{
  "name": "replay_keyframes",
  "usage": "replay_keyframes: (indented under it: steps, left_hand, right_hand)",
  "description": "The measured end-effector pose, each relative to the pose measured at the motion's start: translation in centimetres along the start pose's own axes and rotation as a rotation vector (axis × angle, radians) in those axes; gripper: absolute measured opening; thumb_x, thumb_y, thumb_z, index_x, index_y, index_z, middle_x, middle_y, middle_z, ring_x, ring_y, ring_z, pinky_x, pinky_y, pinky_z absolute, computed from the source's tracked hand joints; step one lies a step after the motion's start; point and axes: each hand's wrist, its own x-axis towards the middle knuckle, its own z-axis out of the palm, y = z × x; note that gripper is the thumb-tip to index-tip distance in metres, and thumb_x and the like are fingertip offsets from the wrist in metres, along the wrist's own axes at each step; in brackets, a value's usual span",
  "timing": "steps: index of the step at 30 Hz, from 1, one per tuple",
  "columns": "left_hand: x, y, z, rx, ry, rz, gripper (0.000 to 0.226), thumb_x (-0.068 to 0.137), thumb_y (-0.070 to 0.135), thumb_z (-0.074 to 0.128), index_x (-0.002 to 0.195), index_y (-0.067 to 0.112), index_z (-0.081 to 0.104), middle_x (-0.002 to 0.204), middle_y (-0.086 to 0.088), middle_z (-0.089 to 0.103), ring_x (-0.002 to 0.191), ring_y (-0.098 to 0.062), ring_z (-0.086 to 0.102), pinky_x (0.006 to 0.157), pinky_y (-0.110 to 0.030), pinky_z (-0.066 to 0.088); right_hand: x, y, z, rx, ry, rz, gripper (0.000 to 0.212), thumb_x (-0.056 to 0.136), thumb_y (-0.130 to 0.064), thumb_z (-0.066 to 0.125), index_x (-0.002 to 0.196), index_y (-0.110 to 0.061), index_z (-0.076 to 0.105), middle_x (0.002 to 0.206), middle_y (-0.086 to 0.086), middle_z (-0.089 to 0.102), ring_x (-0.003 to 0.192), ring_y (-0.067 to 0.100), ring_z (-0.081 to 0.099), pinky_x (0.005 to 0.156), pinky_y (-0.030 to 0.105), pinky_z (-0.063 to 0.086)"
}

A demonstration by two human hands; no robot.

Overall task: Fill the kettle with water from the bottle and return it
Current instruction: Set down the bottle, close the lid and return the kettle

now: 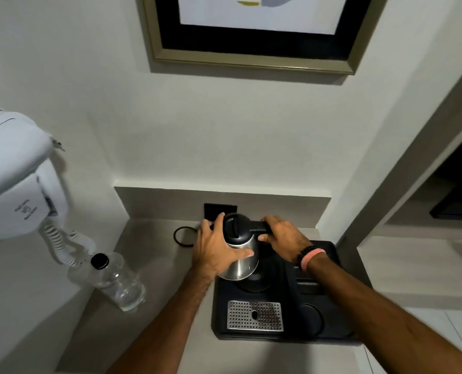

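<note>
A steel kettle (243,263) with a black lid and handle stands over its round black base (257,283) on a black tray (332,317). Whether it rests on the base or hovers just above it I cannot tell. My left hand (216,249) wraps around the kettle's left side. My right hand (283,238) is closed around the black handle, which sticks out to the right. A clear plastic water bottle (116,282) with a black cap stands upright on the counter to the left, nearly empty, touched by neither hand.
A white wall-mounted hair dryer (17,176) with a coiled cord hangs at the left, its cord reaching down beside the bottle. The tray holds a perforated metal drip grate (254,315) in front. A black socket plate (219,210) and a looped cable (184,237) sit behind the kettle.
</note>
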Motion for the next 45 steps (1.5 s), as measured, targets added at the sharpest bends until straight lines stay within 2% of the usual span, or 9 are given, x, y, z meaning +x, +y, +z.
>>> replay_keyframes:
  steps: [4, 8, 19, 23, 25, 28, 32, 39, 45]
  left_hand:
    - [-0.2, 2.2, 2.6, 0.008, -0.075, 0.016, 0.130, 0.035, 0.087, 0.072, 0.146, 0.044, 0.017, 0.146, -0.008, 0.032, 0.132, -0.034, 0.044, 0.095, -0.047, 0.051]
    - [-0.7, 3.2, 4.3, -0.026, -0.092, 0.033, 0.123, 0.034, 0.084, 0.072, 0.138, 0.048, 0.017, 0.143, -0.008, 0.034, 0.131, -0.034, 0.045, 0.094, -0.046, 0.050]
    - [-0.8, 3.5, 5.7, -0.032, -0.100, 0.068, 0.125, 0.037, 0.081, 0.076, 0.142, 0.046, 0.018, 0.137, -0.003, 0.027, 0.130, -0.030, 0.040, 0.094, -0.043, 0.048]
    - [-1.4, 3.4, 5.9, 0.007, -0.090, 0.069, 0.136, 0.045, 0.079, 0.081, 0.154, 0.037, 0.012, 0.149, -0.007, 0.023, 0.136, -0.031, 0.037, 0.097, -0.046, 0.049]
    - [-1.8, 3.1, 5.8, 0.013, -0.098, 0.073, 0.141, 0.047, 0.081, 0.080, 0.158, 0.034, 0.004, 0.157, -0.011, 0.017, 0.142, -0.034, 0.033, 0.100, -0.050, 0.048]
    - [-2.7, 2.2, 4.9, 0.035, -0.053, 0.076, 0.143, 0.050, 0.096, 0.060, 0.160, 0.031, -0.004, 0.165, -0.017, 0.003, 0.151, -0.039, 0.017, 0.112, -0.054, 0.036]
    - [-3.0, 0.8, 2.4, 0.297, 0.078, 0.162, 0.130, 0.063, 0.100, 0.026, 0.161, 0.021, -0.003, 0.166, -0.025, 0.000, 0.152, -0.041, 0.014, 0.120, -0.051, 0.024]
    - [-3.3, 0.3, -0.6, 0.431, 0.114, 0.219, 0.121, 0.070, 0.095, 0.015, 0.162, 0.017, 0.000, 0.165, -0.030, -0.002, 0.153, -0.042, 0.010, 0.122, -0.052, 0.019]
    - [-4.6, -0.7, 0.1, 0.471, -0.009, 0.212, 0.120, 0.068, 0.094, 0.006, 0.161, 0.019, -0.004, 0.165, -0.027, -0.011, 0.154, -0.040, 0.002, 0.123, -0.053, 0.015]
  right_hand:
    - [-1.9, 2.7, -0.4, 0.016, 0.019, 0.088, 0.031, 0.091, -0.026, 0.067, 0.118, -0.014, 0.056, 0.115, 0.010, 0.062, 0.104, 0.029, 0.059, 0.089, 0.035, 0.047]
    - [-3.1, 4.4, -0.2, 0.029, 0.034, 0.144, 0.033, 0.090, -0.026, 0.068, 0.119, -0.016, 0.056, 0.117, 0.010, 0.062, 0.107, 0.029, 0.058, 0.093, 0.037, 0.046]
    - [-4.0, 5.9, 0.5, 0.058, 0.044, 0.177, 0.033, 0.090, -0.026, 0.069, 0.118, -0.015, 0.055, 0.114, 0.006, 0.061, 0.106, 0.026, 0.058, 0.092, 0.034, 0.046]
    - [-4.6, 5.6, 0.9, 0.060, 0.087, 0.187, 0.045, 0.092, -0.028, 0.067, 0.133, -0.014, 0.053, 0.125, 0.009, 0.060, 0.115, 0.030, 0.058, 0.101, 0.040, 0.046]
    - [-5.2, 5.3, 1.2, 0.027, 0.113, 0.197, 0.059, 0.095, -0.033, 0.063, 0.146, -0.013, 0.042, 0.137, 0.011, 0.054, 0.126, 0.030, 0.052, 0.106, 0.040, 0.044]
    - [-6.3, 5.1, 1.8, -0.068, 0.168, 0.201, 0.076, 0.096, -0.046, 0.056, 0.156, -0.011, 0.024, 0.155, 0.012, 0.039, 0.142, 0.028, 0.036, 0.114, 0.040, 0.037]
    - [-7.9, 5.1, 2.5, -0.209, 0.173, 0.192, 0.082, 0.096, -0.057, 0.045, 0.156, -0.009, 0.017, 0.165, 0.012, 0.019, 0.150, 0.028, 0.021, 0.120, 0.044, 0.027]
    - [-8.5, 4.3, 2.8, -0.234, 0.157, 0.245, 0.080, 0.097, -0.063, 0.035, 0.157, -0.013, 0.018, 0.168, 0.010, 0.006, 0.152, 0.030, 0.014, 0.119, 0.051, 0.023]
    - [-8.5, 4.2, 2.9, -0.260, 0.130, 0.292, 0.076, 0.096, -0.066, 0.029, 0.157, -0.022, 0.016, 0.168, 0.012, -0.004, 0.153, 0.034, 0.001, 0.120, 0.062, 0.014]
